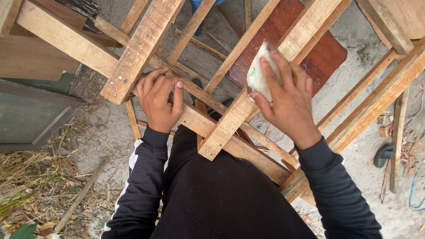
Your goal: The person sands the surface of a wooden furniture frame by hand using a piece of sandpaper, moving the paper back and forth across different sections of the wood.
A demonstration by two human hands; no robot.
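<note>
Sandpaper [258, 73], folded and whitish, sits under our right hand [287, 99], fingers spread flat, pressing it on a slat of the wooden frame [230, 121]. Our left hand [160, 99] curls its fingers over the crossing rail, left of centre.
</note>
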